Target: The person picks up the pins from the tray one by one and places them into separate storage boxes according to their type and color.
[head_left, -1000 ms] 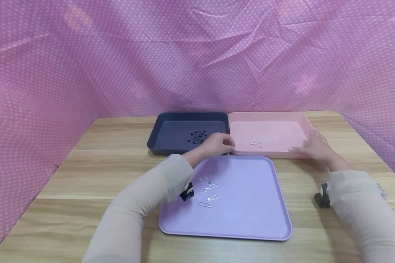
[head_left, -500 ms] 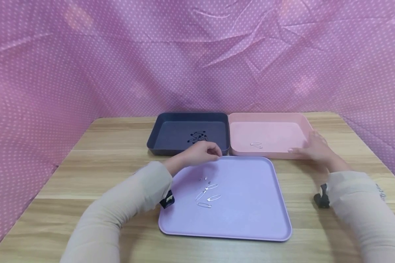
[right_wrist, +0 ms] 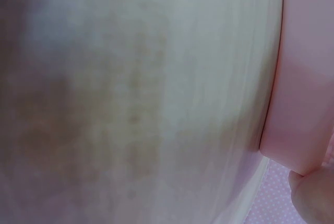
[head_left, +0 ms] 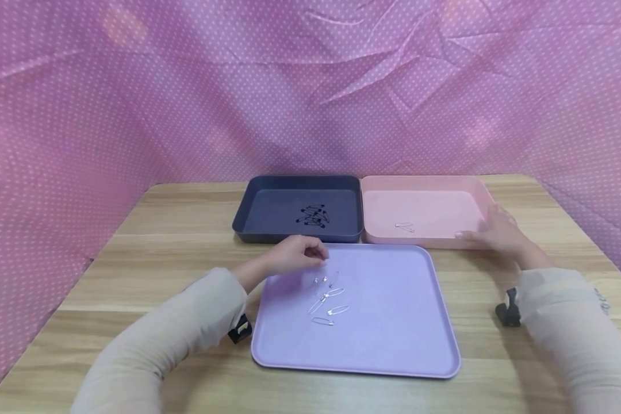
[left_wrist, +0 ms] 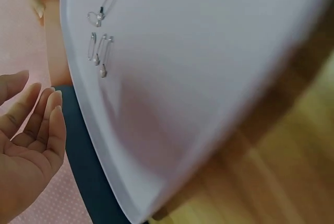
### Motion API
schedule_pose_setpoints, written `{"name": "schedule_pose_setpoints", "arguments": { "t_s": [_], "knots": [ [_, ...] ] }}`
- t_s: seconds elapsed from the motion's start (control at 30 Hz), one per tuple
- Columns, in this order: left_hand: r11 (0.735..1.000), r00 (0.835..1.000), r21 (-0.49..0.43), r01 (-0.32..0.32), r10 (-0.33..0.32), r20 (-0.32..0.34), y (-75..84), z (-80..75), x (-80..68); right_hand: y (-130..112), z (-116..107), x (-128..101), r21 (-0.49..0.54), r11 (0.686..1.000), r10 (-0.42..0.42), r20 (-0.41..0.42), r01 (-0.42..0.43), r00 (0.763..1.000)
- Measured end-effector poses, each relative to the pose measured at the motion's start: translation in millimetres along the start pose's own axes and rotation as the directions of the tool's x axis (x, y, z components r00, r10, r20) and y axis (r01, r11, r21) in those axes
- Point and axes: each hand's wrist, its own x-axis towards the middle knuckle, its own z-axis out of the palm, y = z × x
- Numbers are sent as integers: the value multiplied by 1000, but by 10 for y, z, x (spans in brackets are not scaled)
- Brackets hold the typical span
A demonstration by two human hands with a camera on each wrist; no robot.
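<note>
1. Three trays sit on the wooden table [head_left: 134,253]: a lilac tray [head_left: 388,328] nearest the person, a dark tray [head_left: 269,201] at the far left, and a pink tray [head_left: 434,187] at the far right, the two far ones side by side and touching.
2. Silver safety pins [head_left: 327,299]: a small loose cluster on the left part of the lilac tray, apparently stock waiting to be picked.
3. Black safety pins [head_left: 313,215]: a heap in the dark tray.
4. One silver pin [head_left: 403,227] lies alone in the pink tray, so colours appear to be kept apart.
5. Left hand [head_left: 295,255]: empty, fingers relaxed and loosely curved, above the far left edge of the lilac tray, just beyond the silver cluster.
6. Right hand [head_left: 497,233]: fingers laid against the near right corner of the pink tray, seemingly steadying it; not curled round anything.
7. Pink dotted cloth [head_left: 310,86] screens the table on three sides.
</note>
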Motion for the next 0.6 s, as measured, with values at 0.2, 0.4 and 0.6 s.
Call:
{"name": "schedule_pose_setpoints", "arguments": {
  "t_s": [0.2,0.4,0.6],
  "knots": [
    [1000,1000,-5,3,-3,17,-64,34,-95,19,-6,15,-24,1000,-17,-13,17,1000],
    [999,998,-10,-33,33,49,-169,83,-165,18,-13,20,-21,1000,-4,-3,4,1000],
    [995,998,79,57,-59,26,-191,149,-203,32,-10,30,-24,1000,1,12,-1,1000]
  ]
}}
